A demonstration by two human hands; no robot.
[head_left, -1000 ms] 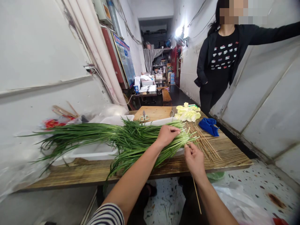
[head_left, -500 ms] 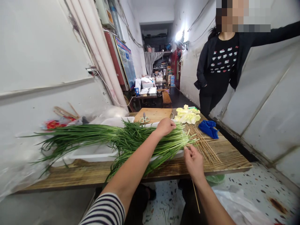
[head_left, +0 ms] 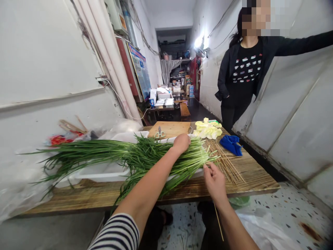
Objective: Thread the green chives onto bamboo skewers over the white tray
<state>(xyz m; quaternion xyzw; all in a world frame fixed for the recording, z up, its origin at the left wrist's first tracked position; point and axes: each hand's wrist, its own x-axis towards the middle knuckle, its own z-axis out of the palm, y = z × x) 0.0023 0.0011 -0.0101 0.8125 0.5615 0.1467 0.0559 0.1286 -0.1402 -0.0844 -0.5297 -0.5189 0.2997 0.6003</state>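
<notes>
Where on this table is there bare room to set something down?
The wooden table is bare at its right end, bordered by the skewers, blue cloth and table edge, and along a narrow near strip before the white tray. The cutting board is bare right of the scissors. The middle is crowded: greens, left hand, right hand.
</notes>
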